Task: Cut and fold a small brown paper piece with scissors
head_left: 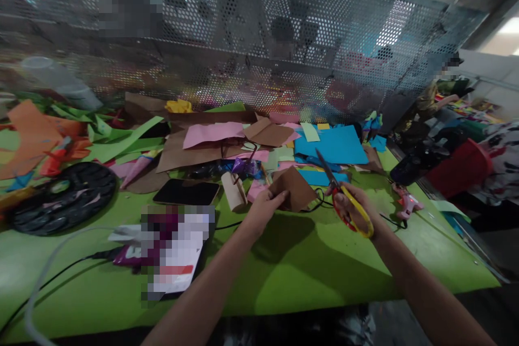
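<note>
Between the thumb and fingers of my left hand [270, 206] is a piece of brown paper [295, 188], held above the green table [295, 281]. My right hand [356, 206] grips scissors [359, 211] with yellow and red handles, their blades pointing up and away, apart from the paper. Whether the blades are parted is hard to make out. A rolled tan paper tube [234, 192] lies just left of my left hand. Beyond both hands are blue sheets [332, 145] and pink paper [213, 134].
A phone [186, 192] and a black compartment tray [65, 197] lie at left. A purple item with a cable [133, 254] sits near a pixelated sheet. At right rests a pink glue gun [406, 203]. A perforated metal screen [243, 27] borders the back; people are behind and to the right.
</note>
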A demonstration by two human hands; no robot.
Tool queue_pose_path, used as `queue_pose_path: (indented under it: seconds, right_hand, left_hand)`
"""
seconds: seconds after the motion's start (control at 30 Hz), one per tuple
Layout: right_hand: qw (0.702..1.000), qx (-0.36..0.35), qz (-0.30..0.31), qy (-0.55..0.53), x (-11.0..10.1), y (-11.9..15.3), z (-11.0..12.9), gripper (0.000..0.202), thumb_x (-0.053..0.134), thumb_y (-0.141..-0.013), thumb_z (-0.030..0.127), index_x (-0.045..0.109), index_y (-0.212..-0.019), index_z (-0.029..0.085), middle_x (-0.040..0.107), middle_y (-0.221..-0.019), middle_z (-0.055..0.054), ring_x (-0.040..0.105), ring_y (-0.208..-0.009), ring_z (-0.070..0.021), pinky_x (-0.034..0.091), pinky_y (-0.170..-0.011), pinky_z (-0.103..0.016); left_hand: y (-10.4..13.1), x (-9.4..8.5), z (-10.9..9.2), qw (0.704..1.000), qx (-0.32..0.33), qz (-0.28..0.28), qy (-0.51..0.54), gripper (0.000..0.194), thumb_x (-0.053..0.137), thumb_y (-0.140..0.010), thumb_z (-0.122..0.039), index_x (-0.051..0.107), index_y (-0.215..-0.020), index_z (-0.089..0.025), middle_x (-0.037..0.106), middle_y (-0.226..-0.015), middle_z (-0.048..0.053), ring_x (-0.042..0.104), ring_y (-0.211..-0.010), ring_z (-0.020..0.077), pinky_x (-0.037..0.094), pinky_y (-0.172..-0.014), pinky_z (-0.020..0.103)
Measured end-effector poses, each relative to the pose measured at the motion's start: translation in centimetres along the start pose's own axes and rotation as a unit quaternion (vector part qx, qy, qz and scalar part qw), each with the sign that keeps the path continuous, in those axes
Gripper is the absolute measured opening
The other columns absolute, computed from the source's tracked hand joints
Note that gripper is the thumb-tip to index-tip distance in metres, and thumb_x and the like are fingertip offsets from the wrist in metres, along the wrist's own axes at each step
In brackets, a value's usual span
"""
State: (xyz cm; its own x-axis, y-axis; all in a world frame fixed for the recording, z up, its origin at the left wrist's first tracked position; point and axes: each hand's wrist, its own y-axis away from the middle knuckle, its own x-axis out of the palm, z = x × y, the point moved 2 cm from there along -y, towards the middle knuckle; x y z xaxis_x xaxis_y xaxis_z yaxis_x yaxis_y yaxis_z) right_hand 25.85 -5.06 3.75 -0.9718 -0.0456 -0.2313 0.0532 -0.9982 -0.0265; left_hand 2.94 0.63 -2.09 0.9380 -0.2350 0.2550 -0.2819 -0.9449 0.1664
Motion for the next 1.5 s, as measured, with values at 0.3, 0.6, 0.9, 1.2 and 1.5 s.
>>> queue_pose_path:
  seconds: [0.3, 0.6, 0.9, 1.2, 1.5]
  right_hand:
    - [0.815, 0.010, -0.110, 0.569, -7.6, -11.2, -1.0, 0.044, 0.057, -0.089, 0.025, 0.062, -0.131, 0.017, 0.073, -0.113, -0.015, 0.067, -0.095, -0.0299, 0.046, -0.068, -0.031]
    - [0.792, 0.020, -0.101, 0.601, -9.1, -15.9, -2.6, 0.050, 0.055, -0.087, 0.014, 0.062, -0.137, 0.015, 0.064, -0.129, -0.020, 0.059, -0.117, -0.0324, 0.047, -0.089, -0.037]
    - [0.955, -0.125, 0.042, 0.266, -0.7, -8.0, 2.3, 0.034, 0.059, -0.092, 0.049, 0.074, -0.107, 0.023, 0.076, -0.108, -0.006, 0.067, -0.099, -0.0258, 0.050, -0.086, -0.037]
    - [0.995, -0.039, 0.046, 0.077, 2.9, -5.7, -0.9, 0.030, 0.074, -0.074, 0.045, 0.068, -0.083, 0.018, 0.066, -0.075, -0.001, 0.057, -0.072, -0.0182, 0.046, -0.066, -0.030]
    - [0.997, -0.063, -0.033, -0.006, 1.0, -5.1, -2.4, 0.025, 0.074, -0.068, 0.034, 0.067, -0.087, 0.020, 0.069, -0.079, 0.000, 0.062, -0.076, -0.0190, 0.050, -0.077, -0.034]
  left_hand:
    - [0.2, -0.6, -0.9, 0.995, 0.031, -0.081, 0.046, 0.059, 0.089, -0.059, -0.049, 0.073, -0.106, -0.018, 0.078, -0.106, 0.006, 0.070, -0.097, 0.0230, 0.056, -0.085, 0.033]
    - [0.0, -0.9, -0.9, 0.992, 0.052, -0.109, 0.043, 0.055, 0.088, -0.061, -0.042, 0.069, -0.105, -0.016, 0.075, -0.118, 0.009, 0.067, -0.110, 0.0242, 0.053, -0.094, 0.036]
    - [0.8, 0.4, -2.1, 0.989, 0.122, -0.059, -0.055, 0.045, 0.080, -0.071, -0.036, 0.072, -0.113, -0.022, 0.075, -0.117, 0.004, 0.065, -0.115, 0.0257, 0.051, -0.099, 0.036]
    - [0.7, 0.5, -1.1, 0.993, 0.068, -0.010, -0.095, 0.038, 0.076, -0.073, -0.049, 0.073, -0.092, -0.017, 0.075, -0.088, 0.006, 0.067, -0.089, 0.0256, 0.054, -0.082, 0.036]
    - [-0.8, -1.9, 0.0, 0.973, 0.124, -0.121, -0.150, 0.049, 0.068, -0.082, -0.044, 0.063, -0.123, -0.018, 0.072, -0.115, 0.009, 0.065, -0.106, 0.0249, 0.050, -0.097, 0.040]
